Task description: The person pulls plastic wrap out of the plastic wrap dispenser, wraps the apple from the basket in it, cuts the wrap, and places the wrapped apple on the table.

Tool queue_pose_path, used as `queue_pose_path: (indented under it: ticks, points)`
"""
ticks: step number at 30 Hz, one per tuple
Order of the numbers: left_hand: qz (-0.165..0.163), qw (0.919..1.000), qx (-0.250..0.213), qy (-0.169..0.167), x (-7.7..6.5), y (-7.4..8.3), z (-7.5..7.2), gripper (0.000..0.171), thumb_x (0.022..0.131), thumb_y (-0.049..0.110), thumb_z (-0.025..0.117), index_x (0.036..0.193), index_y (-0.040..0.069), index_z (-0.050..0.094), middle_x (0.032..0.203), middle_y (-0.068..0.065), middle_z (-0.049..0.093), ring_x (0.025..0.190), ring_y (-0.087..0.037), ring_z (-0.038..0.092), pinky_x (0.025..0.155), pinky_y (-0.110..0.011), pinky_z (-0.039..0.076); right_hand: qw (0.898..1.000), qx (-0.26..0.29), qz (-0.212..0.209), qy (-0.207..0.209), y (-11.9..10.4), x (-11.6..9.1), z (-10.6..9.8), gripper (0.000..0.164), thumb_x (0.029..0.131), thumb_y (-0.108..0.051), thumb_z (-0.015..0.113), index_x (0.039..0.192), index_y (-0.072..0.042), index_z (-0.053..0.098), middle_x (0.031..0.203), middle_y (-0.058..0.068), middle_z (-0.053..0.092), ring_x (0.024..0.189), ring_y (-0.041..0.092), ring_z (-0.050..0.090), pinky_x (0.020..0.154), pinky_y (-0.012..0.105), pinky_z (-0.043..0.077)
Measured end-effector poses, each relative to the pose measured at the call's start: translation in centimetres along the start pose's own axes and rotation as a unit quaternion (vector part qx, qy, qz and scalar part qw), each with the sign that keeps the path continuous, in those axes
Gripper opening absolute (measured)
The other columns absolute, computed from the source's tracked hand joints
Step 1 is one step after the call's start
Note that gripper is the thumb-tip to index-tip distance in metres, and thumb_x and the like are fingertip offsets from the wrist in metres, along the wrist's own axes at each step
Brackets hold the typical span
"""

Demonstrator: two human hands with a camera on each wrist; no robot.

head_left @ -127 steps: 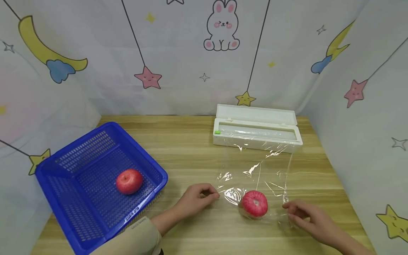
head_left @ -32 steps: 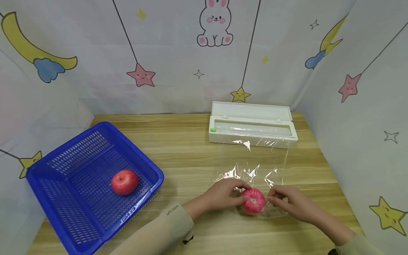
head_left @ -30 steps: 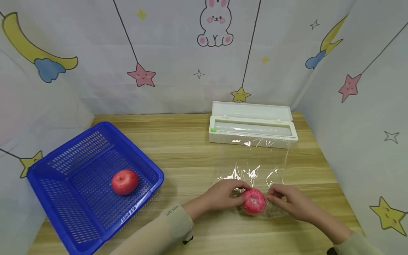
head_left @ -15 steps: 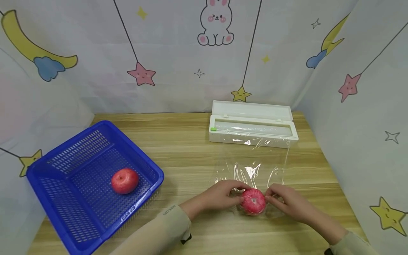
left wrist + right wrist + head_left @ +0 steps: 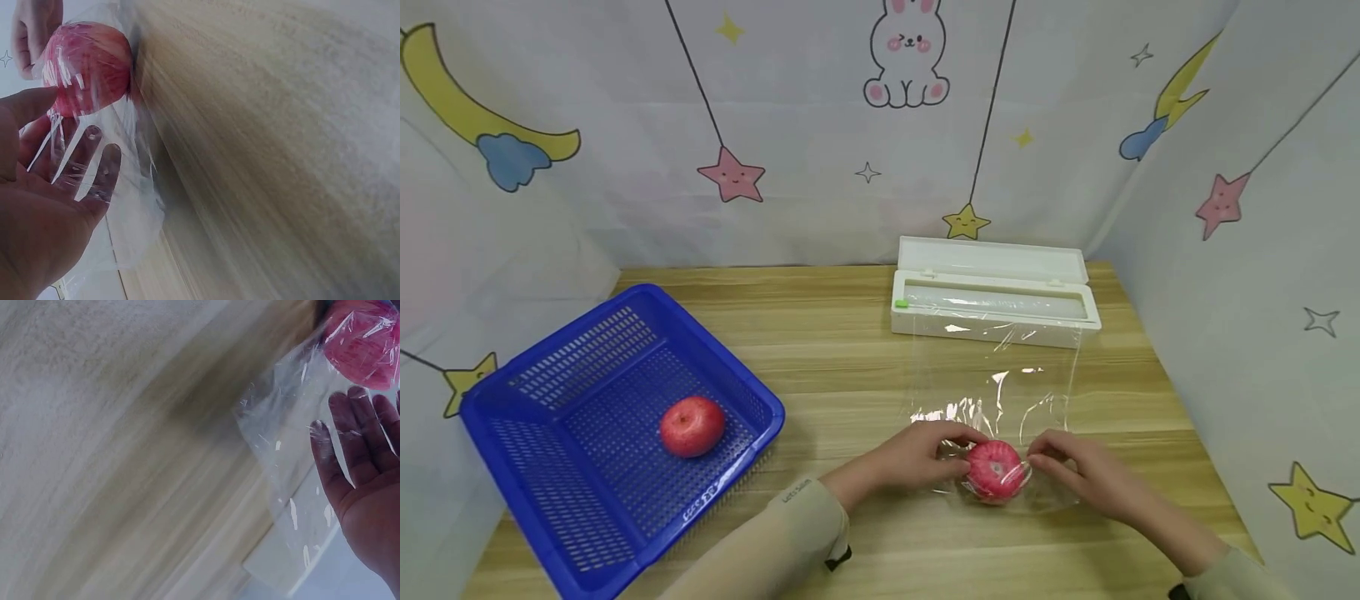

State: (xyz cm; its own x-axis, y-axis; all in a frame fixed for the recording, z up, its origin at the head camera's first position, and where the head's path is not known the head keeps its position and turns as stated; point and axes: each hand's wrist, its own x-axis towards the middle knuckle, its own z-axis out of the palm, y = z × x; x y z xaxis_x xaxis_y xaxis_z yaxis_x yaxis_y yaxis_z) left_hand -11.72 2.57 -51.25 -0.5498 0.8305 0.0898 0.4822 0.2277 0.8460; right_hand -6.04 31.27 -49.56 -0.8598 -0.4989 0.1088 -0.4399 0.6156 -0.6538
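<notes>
An apple (image 5: 995,472) under clear plastic wrap (image 5: 992,367) sits on the table. My left hand (image 5: 922,457) holds the apple's left side with thumb and index finger, through the wrap. In the left wrist view, its other fingers (image 5: 107,172) are extended behind the wrap. My right hand (image 5: 1086,471) is close to the apple's right side and pinches the wrap between thumb and fingertips. Film covers the right fingers (image 5: 362,434) in the right wrist view, where the right thumb is out of sight. The wrap runs back to a white dispenser box (image 5: 992,332) with its lid up.
At the left stands a blue plastic basket (image 5: 625,557) with a second, unwrapped apple (image 5: 692,426) inside. All this stands on a wood-grain table (image 5: 820,333). White printed cloth (image 5: 820,108) hangs at the back and sides.
Since the oldest frame both hands have come in from the wrap's edges to the apple's sides. Over the last half second the hands barely move; the wrap's creases and highlights shift.
</notes>
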Motion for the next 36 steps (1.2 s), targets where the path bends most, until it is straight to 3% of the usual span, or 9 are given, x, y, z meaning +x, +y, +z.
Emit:
queue_pose_path:
  ticks: [4, 7, 10, 12, 19, 26, 30, 33, 36]
  points:
    - [-0.012, 0.9999, 0.008, 0.003, 0.1, 0.1, 0.1, 0.036, 0.091, 0.020, 0.063, 0.125, 0.024, 0.053, 0.115, 0.017, 0.054, 0.108, -0.003, 0.050, 0.088, -0.023, 0.040, 0.991, -0.097, -0.057, 0.067, -1.6, 0.0, -1.2, 0.017, 0.095, -0.025, 0.057, 0.112, -0.027, 0.058, 0.104, -0.010, 0.058, 0.094, 0.007, 0.055, 0.081, 0.025, 0.044]
    - [-0.016, 0.9998, 0.007, 0.005, 0.1, 0.1, 0.2, 0.035, 0.091, 0.021, 0.063, 0.125, 0.026, 0.053, 0.114, 0.018, 0.054, 0.106, -0.002, 0.050, 0.086, -0.022, 0.042, 0.957, -0.205, -0.170, 0.114, -4.1, 0.2, -1.2, 0.026, 0.095, -0.034, 0.055, 0.117, -0.021, 0.059, 0.111, -0.007, 0.056, 0.100, 0.014, 0.054, 0.089, 0.029, 0.040]
    - [-0.015, 0.9998, 0.011, 0.010, 0.2, 0.2, 0.2, 0.035, 0.091, 0.021, 0.064, 0.124, 0.026, 0.053, 0.113, 0.018, 0.054, 0.100, -0.001, 0.053, 0.082, -0.022, 0.043, 0.917, -0.258, -0.273, 0.130, -6.0, 0.5, 0.0, 0.031, 0.096, -0.035, 0.049, 0.116, -0.014, 0.061, 0.112, 0.002, 0.057, 0.099, 0.023, 0.055, 0.088, 0.041, 0.042]
    - [-0.011, 0.9997, 0.017, 0.012, 0.2, 0.2, 0.2, 0.035, 0.091, 0.020, 0.063, 0.124, 0.026, 0.054, 0.112, 0.019, 0.055, 0.099, -0.001, 0.053, 0.081, -0.021, 0.043, 0.910, -0.259, -0.298, 0.128, -6.4, 0.5, 1.0, 0.029, 0.098, -0.033, 0.047, 0.113, -0.013, 0.063, 0.112, 0.004, 0.057, 0.100, 0.026, 0.055, 0.089, 0.045, 0.041]
    - [-0.008, 0.9998, 0.017, 0.012, 0.2, 0.3, 0.3, 0.033, 0.092, 0.019, 0.061, 0.124, 0.025, 0.054, 0.114, 0.017, 0.055, 0.105, -0.002, 0.052, 0.084, -0.021, 0.042, 0.934, -0.228, -0.244, 0.130, -4.4, -1.0, 2.7, 0.040, 0.098, -0.041, 0.046, 0.122, -0.012, 0.058, 0.127, 0.010, 0.050, 0.110, 0.032, 0.051, 0.097, 0.045, 0.034]
    - [-0.023, 0.9995, -0.008, 0.020, -0.1, 0.1, 0.4, 0.031, 0.094, 0.015, 0.059, 0.123, 0.025, 0.055, 0.114, 0.015, 0.056, 0.105, -0.002, 0.052, 0.085, -0.022, 0.043, 0.957, -0.177, -0.194, 0.122, -2.4, -1.9, 3.4, 0.044, 0.093, -0.045, 0.054, 0.127, -0.017, 0.055, 0.136, 0.015, 0.042, 0.115, 0.030, 0.048, 0.101, 0.029, 0.029]
    - [-0.029, 0.9976, 0.041, 0.047, -0.1, 0.2, 0.3, 0.033, 0.094, 0.015, 0.057, 0.125, 0.025, 0.054, 0.119, 0.016, 0.053, 0.111, -0.001, 0.047, 0.091, -0.024, 0.038, 0.962, -0.167, -0.187, 0.112, -1.9, -2.0, 3.4, 0.044, 0.091, -0.041, 0.059, 0.128, -0.019, 0.054, 0.136, 0.013, 0.042, 0.112, 0.027, 0.050, 0.100, 0.025, 0.028]
    - [-0.007, 0.9876, 0.127, 0.093, -0.3, 0.6, 0.1, 0.041, 0.090, 0.013, 0.057, 0.128, 0.027, 0.050, 0.124, 0.017, 0.049, 0.115, -0.001, 0.042, 0.095, -0.023, 0.032, 0.965, -0.159, -0.180, 0.106, -1.7, -1.9, 3.3, 0.045, 0.088, -0.038, 0.063, 0.128, -0.019, 0.054, 0.136, 0.012, 0.042, 0.113, 0.027, 0.049, 0.100, 0.025, 0.028]
    - [0.065, 0.9573, 0.250, 0.129, -0.6, 1.5, 0.0, 0.044, 0.086, 0.014, 0.058, 0.128, 0.024, 0.050, 0.129, 0.013, 0.047, 0.121, -0.006, 0.039, 0.100, -0.026, 0.027, 0.967, -0.151, -0.175, 0.104, -1.5, -1.9, 3.2, 0.045, 0.087, -0.036, 0.064, 0.128, -0.019, 0.054, 0.135, 0.012, 0.043, 0.114, 0.027, 0.049, 0.100, 0.024, 0.027]
